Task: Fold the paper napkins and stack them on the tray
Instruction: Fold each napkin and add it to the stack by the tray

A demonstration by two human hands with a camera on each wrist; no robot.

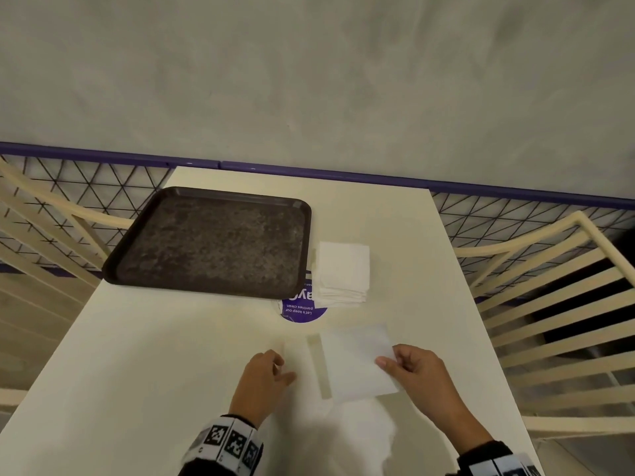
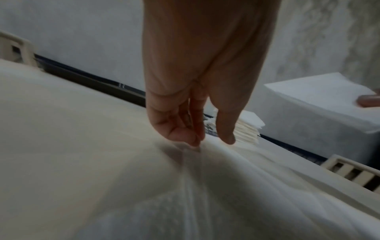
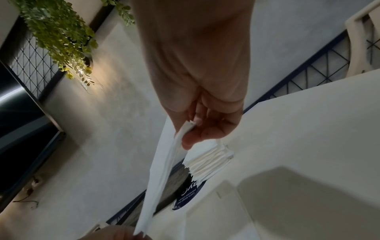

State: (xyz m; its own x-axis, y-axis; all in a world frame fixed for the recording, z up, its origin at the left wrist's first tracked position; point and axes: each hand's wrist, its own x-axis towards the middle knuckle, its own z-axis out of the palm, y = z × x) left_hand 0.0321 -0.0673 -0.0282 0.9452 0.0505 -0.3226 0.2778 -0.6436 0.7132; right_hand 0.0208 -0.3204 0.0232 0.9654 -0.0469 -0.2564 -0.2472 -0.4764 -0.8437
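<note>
Right hand (image 1: 417,374): thumb and fingers (image 3: 192,141) pinch one edge of a thin white paper napkin (image 1: 357,362), lifted off the white table (image 1: 171,338). Left hand (image 1: 264,376): fingers (image 2: 180,133) curled together, tips down on the napkin's opposite edge (grip unclear — blurred). Beyond the fingertips: stack of white folded napkins (image 1: 342,273) over a round purple sticker (image 1: 302,312); just left of it, dark rectangular plastic tray (image 1: 209,242).
</note>
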